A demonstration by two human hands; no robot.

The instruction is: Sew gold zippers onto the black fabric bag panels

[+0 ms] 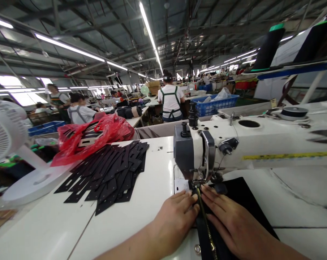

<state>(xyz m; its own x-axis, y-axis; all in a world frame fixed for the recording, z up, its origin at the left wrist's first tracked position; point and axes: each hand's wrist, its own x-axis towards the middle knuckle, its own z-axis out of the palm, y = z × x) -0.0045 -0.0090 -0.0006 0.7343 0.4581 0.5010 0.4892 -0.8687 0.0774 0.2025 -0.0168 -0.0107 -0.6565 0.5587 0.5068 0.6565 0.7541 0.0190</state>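
Note:
A black fabric piece (244,195) lies under the needle area of a white and grey sewing machine (183,153). Along its left part runs a zipper (206,222) with gold teeth, leading up to the presser foot. My left hand (174,218) is at the zipper's left edge, thumb and fingers closed on the black zipper tape close to the foot. On the other side, my right hand (233,220) lies flat on the fabric, fingers stretched toward the foot. A small gold ring (197,249) shows beside the zipper's lower end. The needle tip is too small to make out.
Left of the machine, black strips with holes (111,173) are piled on the white table (152,195). Behind them lies a red plastic bag (98,133); a white fan (30,169) stands far left. Thread cones (269,48) rise at right. Several people work beyond, near a blue basket (217,104).

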